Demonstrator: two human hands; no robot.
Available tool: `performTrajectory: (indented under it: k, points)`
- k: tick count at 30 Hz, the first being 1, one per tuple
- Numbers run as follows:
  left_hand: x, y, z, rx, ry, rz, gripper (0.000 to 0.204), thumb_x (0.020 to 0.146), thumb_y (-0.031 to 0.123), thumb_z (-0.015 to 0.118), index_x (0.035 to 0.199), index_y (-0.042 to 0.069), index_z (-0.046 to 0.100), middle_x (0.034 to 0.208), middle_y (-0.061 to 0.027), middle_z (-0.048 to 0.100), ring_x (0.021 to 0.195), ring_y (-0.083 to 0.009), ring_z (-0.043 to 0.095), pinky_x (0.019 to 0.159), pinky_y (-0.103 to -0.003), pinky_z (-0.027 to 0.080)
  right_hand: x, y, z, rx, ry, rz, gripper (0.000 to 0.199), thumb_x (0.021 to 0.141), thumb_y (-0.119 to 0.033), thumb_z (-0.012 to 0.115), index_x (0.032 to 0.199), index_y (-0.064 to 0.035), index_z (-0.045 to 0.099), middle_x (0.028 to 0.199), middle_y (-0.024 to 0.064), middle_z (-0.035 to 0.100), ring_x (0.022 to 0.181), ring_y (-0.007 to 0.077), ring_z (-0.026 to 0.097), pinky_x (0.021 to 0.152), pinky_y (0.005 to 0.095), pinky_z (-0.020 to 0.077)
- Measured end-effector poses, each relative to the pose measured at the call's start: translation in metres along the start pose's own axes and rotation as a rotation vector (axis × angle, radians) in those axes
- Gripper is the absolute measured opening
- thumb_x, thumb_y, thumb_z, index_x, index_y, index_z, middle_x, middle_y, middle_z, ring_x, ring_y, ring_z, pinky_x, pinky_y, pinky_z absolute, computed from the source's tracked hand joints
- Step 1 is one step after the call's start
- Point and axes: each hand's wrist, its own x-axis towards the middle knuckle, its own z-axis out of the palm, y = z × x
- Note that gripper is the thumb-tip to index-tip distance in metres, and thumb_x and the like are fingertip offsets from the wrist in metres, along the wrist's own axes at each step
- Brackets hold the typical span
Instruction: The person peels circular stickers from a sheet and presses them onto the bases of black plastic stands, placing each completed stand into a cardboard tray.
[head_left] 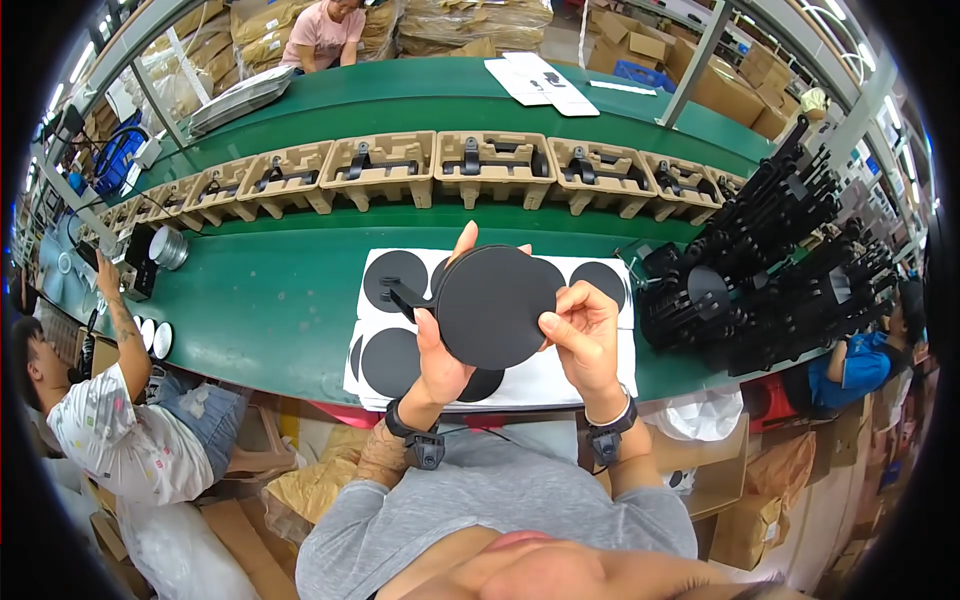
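**Black disc held up over the sticker sheets**

Green belt (280, 300) runs across the workplace, carrying a row of tan pulp trays (490, 165) with black parts in them; a second green surface lies beyond. Just below the hands, white sheets (590, 375) with round black stickers lie on the belt, and a rack of black stands (770, 260) sits to the right.

Doing this well seems to call for keeping the disc (495, 305) flat to the eye and pressing evenly round its rim, so nothing creases.

The disc is in the air above the sheets, between both hands. The left hand (440, 350) is closed on its left edge, thumb on the face and fingers behind, beside a short black arm (405, 298) sticking out. The right hand (580, 330) pinches the right rim with its fingertips.
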Motion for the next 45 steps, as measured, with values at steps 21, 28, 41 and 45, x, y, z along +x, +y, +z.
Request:
performTrajectory:
  k: [21,28,41,45]
  points:
    - [-0.002,0.008,-0.013,-0.028,0.132,-0.003,0.091,0.071,0.035,0.056,0.150,0.014,0.015,0.140,-0.0260,0.039,0.122,-0.0419,0.049,0.103,-0.050,0.042,0.030,0.010,-0.007,-1.163,0.089,-0.571,0.038,0.060,-0.017,0.090,0.082,0.0003,0.064,0.079,0.0091,0.068,0.070,0.0152,0.067,0.058,0.0256,0.0517]
    - [-0.004,-0.004,-0.034,0.007,0.217,0.123,0.076,0.079,0.026,0.056,0.146,0.016,0.022,0.145,-0.0165,0.033,0.132,-0.0345,0.039,0.106,-0.051,0.038,0.027,0.019,0.025,-1.388,-0.540,-1.022,0.035,0.074,0.000,0.066,0.108,0.0029,0.065,0.105,0.0189,0.066,0.101,0.0341,0.066,0.078,0.0376,0.0591]
    - [-0.029,0.043,-0.064,0.243,0.224,-0.054,0.069,0.085,0.023,0.060,0.143,0.001,0.031,0.140,-0.0228,0.041,0.119,-0.0335,0.053,0.100,-0.041,0.042,0.302,0.111,-0.004,-1.501,-0.111,-0.349,0.026,0.073,0.000,0.065,0.098,0.0081,0.065,0.097,0.0281,0.064,0.090,0.0440,0.063,0.076,0.0458,0.0526]
    - [-0.069,0.050,-0.107,0.577,0.313,-0.007,0.059,0.078,0.009,0.066,0.133,0.001,0.046,0.132,-0.0151,0.051,0.119,-0.0258,0.052,0.100,-0.040,0.041,0.346,0.170,-0.037,-1.621,-0.031,-0.240,0.013,0.072,0.002,0.058,0.081,0.0070,0.065,0.085,0.0328,0.062,0.086,0.0463,0.063,0.074,0.0469,0.0537]
